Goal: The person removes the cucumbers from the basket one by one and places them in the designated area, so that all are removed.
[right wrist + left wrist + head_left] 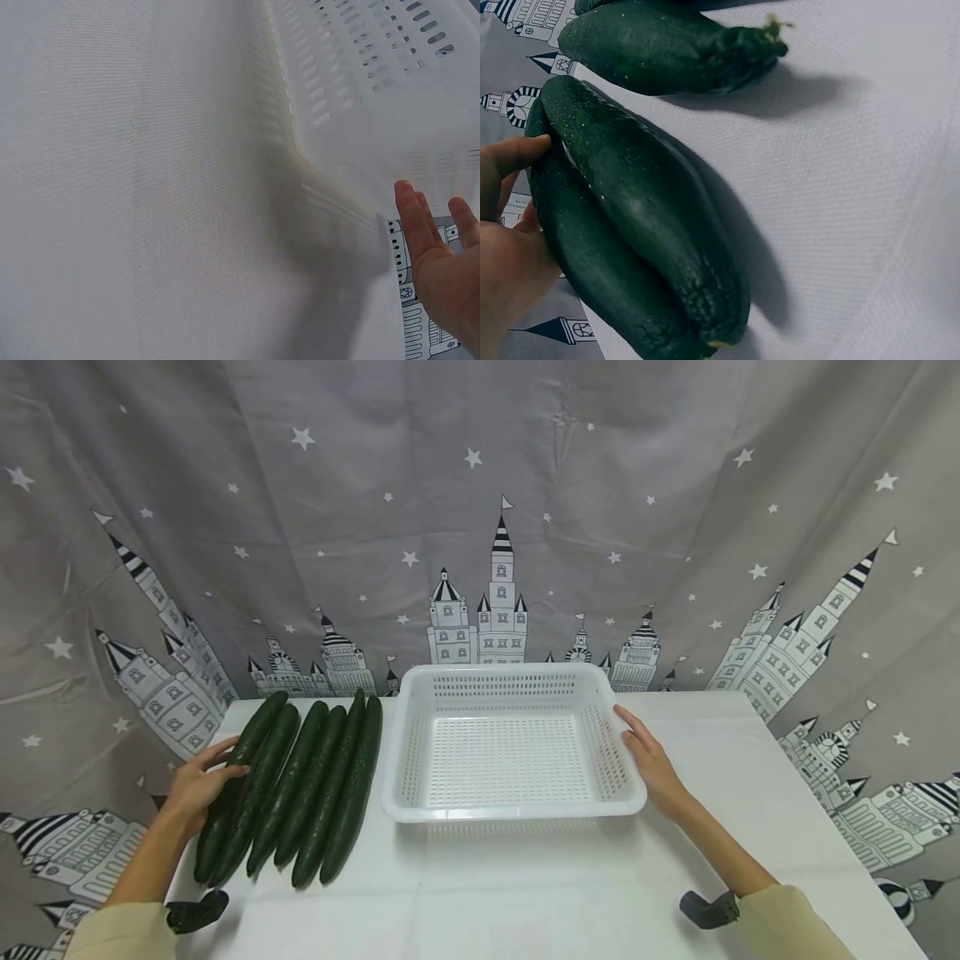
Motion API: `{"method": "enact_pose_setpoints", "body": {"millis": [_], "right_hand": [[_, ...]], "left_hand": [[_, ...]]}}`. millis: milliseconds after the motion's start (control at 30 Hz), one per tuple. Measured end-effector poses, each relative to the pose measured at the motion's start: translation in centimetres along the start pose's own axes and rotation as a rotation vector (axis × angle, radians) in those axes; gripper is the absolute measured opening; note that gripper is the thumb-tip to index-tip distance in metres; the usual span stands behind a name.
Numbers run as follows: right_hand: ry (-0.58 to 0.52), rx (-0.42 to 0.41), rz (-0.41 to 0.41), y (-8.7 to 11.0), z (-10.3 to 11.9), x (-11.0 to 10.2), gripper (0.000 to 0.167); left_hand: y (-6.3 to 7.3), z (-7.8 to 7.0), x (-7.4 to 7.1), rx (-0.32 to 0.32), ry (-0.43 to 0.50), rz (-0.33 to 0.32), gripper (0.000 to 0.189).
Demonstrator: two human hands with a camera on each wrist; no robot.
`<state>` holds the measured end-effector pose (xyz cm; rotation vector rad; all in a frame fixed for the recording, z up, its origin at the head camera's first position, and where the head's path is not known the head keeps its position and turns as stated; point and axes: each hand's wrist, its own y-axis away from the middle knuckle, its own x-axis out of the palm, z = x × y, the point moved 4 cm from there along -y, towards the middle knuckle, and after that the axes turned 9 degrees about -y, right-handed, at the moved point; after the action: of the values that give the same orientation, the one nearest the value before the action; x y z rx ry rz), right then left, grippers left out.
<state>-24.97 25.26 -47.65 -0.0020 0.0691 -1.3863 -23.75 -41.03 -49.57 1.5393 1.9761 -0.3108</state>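
Note:
Several long dark-green cucumbers (300, 785) lie side by side on the left of the white table. My left hand (201, 789) grips the leftmost cucumber (592, 240), one digit across its top and others along its outer side; part of the hand is hidden. Right of the cucumbers is a white perforated plastic basket (513, 812) with nothing in it. Against its right wall rests my right hand (654, 767), fingers extended. The right wrist view shows the same straight fingers (412, 214) beside the basket wall.
A white cloth-covered table (517, 893) carries everything. Behind and around it hangs a grey curtain (570, 468) printed with castles and stars. Dark wrist-worn devices sit at the left wrist (197, 912) and right wrist (708, 910).

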Motion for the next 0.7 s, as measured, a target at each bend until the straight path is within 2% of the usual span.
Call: {"method": "enact_pose_setpoints", "body": {"millis": [233,467,700], "right_hand": [[-0.002,-0.003,-0.005,0.11,0.05,0.02,0.055],[-0.006,-0.004,-0.001,0.14,0.14,0.08,0.055],[-0.009,0.0,0.003,0.21,0.22,0.14,0.054]], "left_hand": [[-0.06,-0.1,0.31,0.014,-0.038,0.04,0.071],[-0.23,0.03,0.36,0.0,-0.071,0.053,0.071],[0.12,-0.15,0.55,-0.018,-0.062,0.109,0.071]]}}
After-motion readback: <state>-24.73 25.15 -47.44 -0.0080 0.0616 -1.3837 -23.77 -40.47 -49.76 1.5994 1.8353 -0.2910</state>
